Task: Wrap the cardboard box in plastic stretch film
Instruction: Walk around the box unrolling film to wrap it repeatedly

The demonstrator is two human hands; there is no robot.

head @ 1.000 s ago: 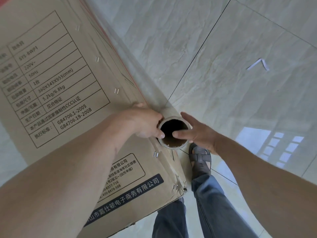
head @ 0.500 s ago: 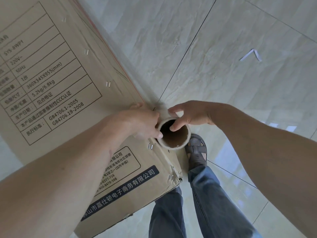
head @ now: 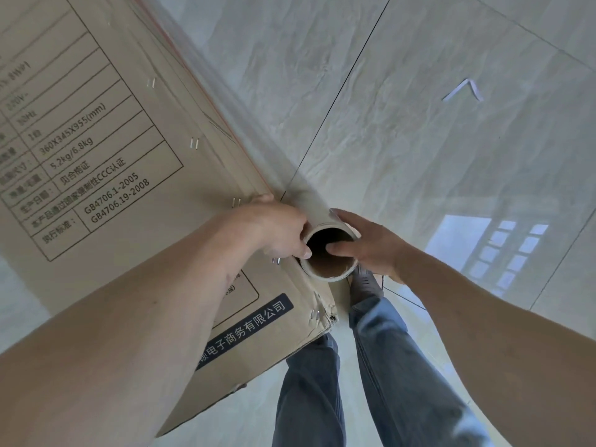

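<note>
A tall brown cardboard box (head: 106, 162) with printed black text fills the left of the head view, seen from above. A stretch film roll (head: 332, 271) with a cardboard core stands upright against the box's right side, its open end facing me. Clear film (head: 222, 101) runs from the roll along that side of the box. My left hand (head: 277, 229) grips the roll's rim from the left, over the box's top edge. My right hand (head: 371, 245) holds the rim from the right, thumb hooked inside the core.
Glossy grey floor tiles (head: 419, 140) spread to the right, with a small white scrap (head: 464, 90) lying on them. My legs in blue jeans (head: 371, 366) and a sandalled foot (head: 364, 282) stand just below the roll, close to the box's dented corner (head: 325, 314).
My right hand has shifted from the far side of the roll's rim back to its right side, thumb inside the core. The left hand has kept its grip.
</note>
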